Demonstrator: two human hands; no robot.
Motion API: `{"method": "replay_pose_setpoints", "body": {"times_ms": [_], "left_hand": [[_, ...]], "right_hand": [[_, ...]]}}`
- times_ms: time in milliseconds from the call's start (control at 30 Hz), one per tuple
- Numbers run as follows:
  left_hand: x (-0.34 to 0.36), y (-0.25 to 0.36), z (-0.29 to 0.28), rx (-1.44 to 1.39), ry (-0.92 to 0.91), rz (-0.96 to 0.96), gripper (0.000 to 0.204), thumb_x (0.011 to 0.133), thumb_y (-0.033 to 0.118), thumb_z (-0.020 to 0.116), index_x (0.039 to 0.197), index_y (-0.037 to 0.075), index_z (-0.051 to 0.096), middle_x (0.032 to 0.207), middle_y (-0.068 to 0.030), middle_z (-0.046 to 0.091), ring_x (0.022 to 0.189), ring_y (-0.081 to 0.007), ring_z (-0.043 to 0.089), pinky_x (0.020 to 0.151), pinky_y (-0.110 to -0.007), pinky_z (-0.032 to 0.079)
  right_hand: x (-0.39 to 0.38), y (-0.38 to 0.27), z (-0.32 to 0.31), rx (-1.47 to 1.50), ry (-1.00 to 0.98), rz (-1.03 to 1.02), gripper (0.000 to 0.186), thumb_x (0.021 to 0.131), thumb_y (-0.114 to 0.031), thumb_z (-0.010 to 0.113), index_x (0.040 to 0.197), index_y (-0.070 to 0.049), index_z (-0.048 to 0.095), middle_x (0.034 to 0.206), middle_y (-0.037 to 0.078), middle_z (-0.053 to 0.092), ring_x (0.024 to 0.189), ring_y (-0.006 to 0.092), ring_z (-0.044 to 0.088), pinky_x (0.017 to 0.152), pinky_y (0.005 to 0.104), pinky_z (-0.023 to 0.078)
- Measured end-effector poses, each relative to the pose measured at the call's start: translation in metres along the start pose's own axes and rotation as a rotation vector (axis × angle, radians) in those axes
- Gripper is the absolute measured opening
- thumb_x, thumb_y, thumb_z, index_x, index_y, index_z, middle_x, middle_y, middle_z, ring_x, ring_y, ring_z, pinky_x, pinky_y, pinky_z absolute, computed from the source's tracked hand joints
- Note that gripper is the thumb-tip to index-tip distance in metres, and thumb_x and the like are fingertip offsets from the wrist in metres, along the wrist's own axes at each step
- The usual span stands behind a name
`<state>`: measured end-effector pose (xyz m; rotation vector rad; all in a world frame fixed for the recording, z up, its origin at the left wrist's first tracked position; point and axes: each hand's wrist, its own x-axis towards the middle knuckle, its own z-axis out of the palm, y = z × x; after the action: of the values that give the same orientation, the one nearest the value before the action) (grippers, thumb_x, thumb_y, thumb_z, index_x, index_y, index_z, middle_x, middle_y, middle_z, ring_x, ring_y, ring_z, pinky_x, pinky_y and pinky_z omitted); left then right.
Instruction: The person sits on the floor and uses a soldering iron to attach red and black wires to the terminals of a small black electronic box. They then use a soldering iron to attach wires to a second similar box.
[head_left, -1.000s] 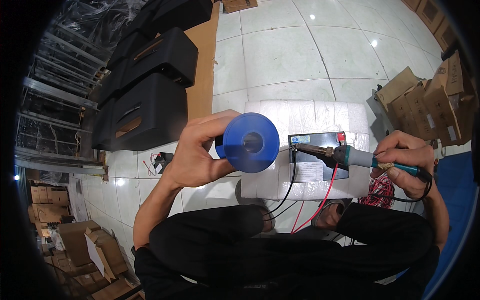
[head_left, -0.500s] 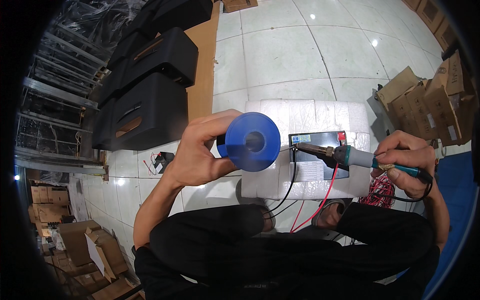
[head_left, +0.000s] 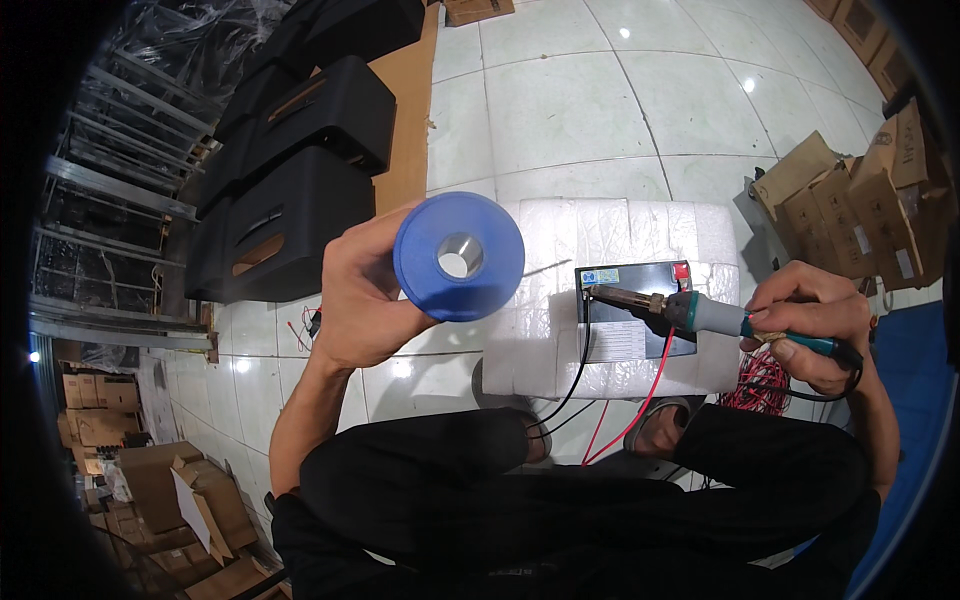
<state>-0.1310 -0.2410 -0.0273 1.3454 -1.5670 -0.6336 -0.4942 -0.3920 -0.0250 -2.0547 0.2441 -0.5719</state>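
Note:
My left hand is closed round a blue spool of solder wire, its round end facing up. A short length of wire sticks out from the spool toward the right, its end apart from the battery. In my right hand is a soldering iron with a grey and teal handle. Its tip rests at the upper left corner of a black battery, by the terminal where a black wire joins. A red wire runs from the battery's right side. The battery lies on a white foam block.
Black cases stand on cardboard at the left, near metal racks. Cardboard boxes are at the right, and more boxes at lower left. A bundle of red and black wire lies beside the foam block.
My left hand has drawn the spool left and slightly up, taking the solder wire's end away from the battery terminal. The iron's tip stays at the terminal; my right hand has hardly moved.

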Motion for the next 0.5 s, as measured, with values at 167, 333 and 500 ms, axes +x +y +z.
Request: {"method": "replay_pose_setpoints", "body": {"times_ms": [167, 333, 500], "left_hand": [[-0.0031, -0.0024, -0.0005, -0.022, 0.079, -0.063, 0.054, 0.068, 0.001, 0.085, 0.117, -0.007, 0.064, 0.107, -0.0101, 0.069, 0.097, -0.0148, 0.064, 0.090, -0.030, 0.050], [-0.0035, -0.0020, -0.0006, 0.013, 0.064, -0.052, 0.055, 0.069, 0.000, 0.085, 0.118, -0.007, 0.064, 0.106, -0.0099, 0.069, 0.097, -0.0149, 0.064, 0.090, -0.031, 0.050], [-0.0028, 0.0000, 0.0010, -0.006, 0.060, -0.062, 0.054, 0.067, 0.000, 0.086, 0.117, -0.007, 0.064, 0.108, -0.0100, 0.069, 0.098, -0.0152, 0.064, 0.091, -0.031, 0.050]], "right_hand": [[-0.0018, 0.0017, -0.0004, -0.019, -0.002, -0.007, 0.029, 0.075, 0.002, 0.065, 0.104, 0.003, 0.073, 0.097, 0.019, 0.066, 0.079, 0.0213, 0.069, 0.067, 0.0288, 0.054], [-0.0026, 0.0038, -0.0006, -0.044, -0.010, -0.025, 0.029, 0.075, 0.001, 0.066, 0.103, 0.002, 0.074, 0.097, 0.019, 0.067, 0.080, 0.0218, 0.069, 0.067, 0.0297, 0.055], [-0.0029, 0.0052, -0.0005, -0.049, -0.010, -0.028, 0.028, 0.075, 0.000, 0.067, 0.102, 0.001, 0.074, 0.098, 0.019, 0.067, 0.081, 0.0223, 0.069, 0.067, 0.0300, 0.055]]}}
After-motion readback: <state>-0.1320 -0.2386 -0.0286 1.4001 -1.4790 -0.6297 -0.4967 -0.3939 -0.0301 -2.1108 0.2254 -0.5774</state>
